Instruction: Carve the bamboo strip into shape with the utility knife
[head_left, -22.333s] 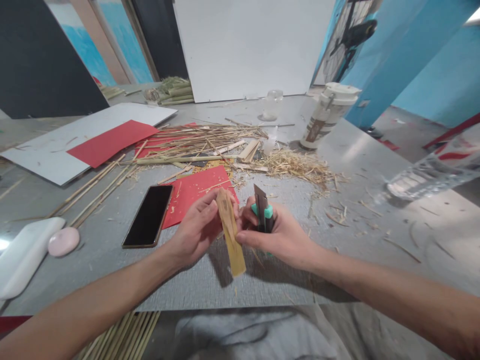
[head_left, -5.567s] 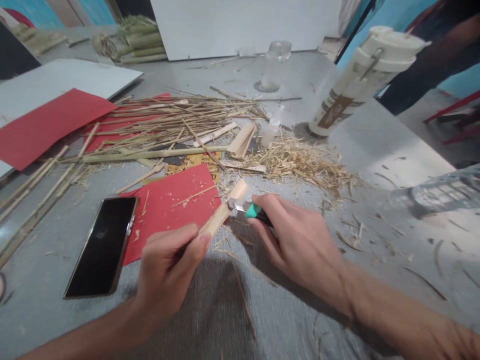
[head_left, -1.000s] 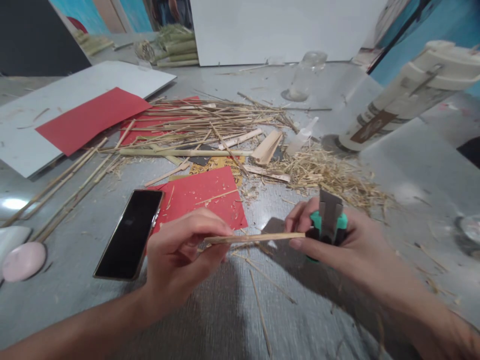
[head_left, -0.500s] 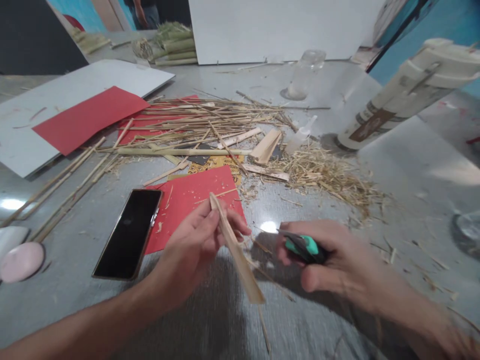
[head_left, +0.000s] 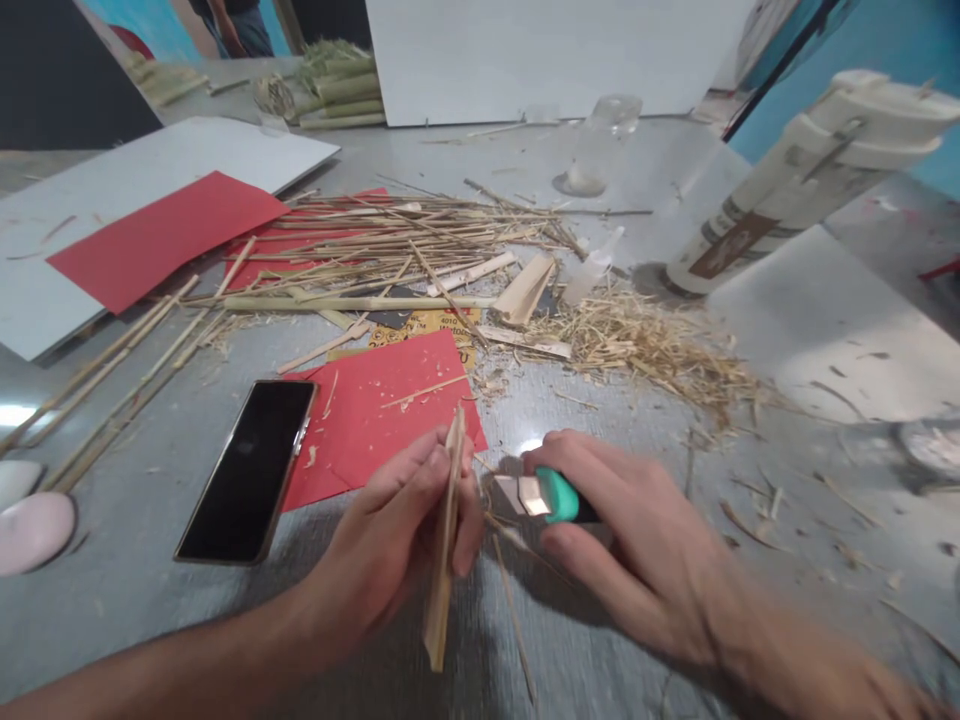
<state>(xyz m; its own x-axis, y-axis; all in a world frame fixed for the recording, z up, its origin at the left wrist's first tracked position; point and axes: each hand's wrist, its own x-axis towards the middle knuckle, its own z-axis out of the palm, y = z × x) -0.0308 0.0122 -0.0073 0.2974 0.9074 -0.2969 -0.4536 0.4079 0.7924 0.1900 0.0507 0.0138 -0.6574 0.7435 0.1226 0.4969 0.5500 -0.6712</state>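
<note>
Pinched between the thumb and fingers of my left hand (head_left: pixel 409 510) is a pale split strip of dried stalk (head_left: pixel 444 570), its lower end pointing toward me. My right hand (head_left: pixel 637 540) is wrapped round a utility knife (head_left: pixel 559 496) with a green and black handle. The knife's blade points left toward the strip and stands a little apart from it. Under and beyond my left hand lies a red sheet of paper (head_left: pixel 382 410) with small shavings on it. A dark-screened phone (head_left: pixel 247 470) rests left of the sheet.
Thin dried stalks (head_left: pixel 405 235) lie heaped across the table behind. Right of them is a pile of straw shavings (head_left: pixel 645 345), near a small glue bottle (head_left: pixel 596 265) and a tall white container (head_left: pixel 787 190). A pinkish rounded object (head_left: pixel 37 530) sits far left. A person (head_left: pixel 236 25) stands in the background.
The strip has turned to stand nearly straight toward me, showing its narrow edge. My right hand has moved slightly left, and the knife has rotated so its blade shows flat. The view has shifted slightly.
</note>
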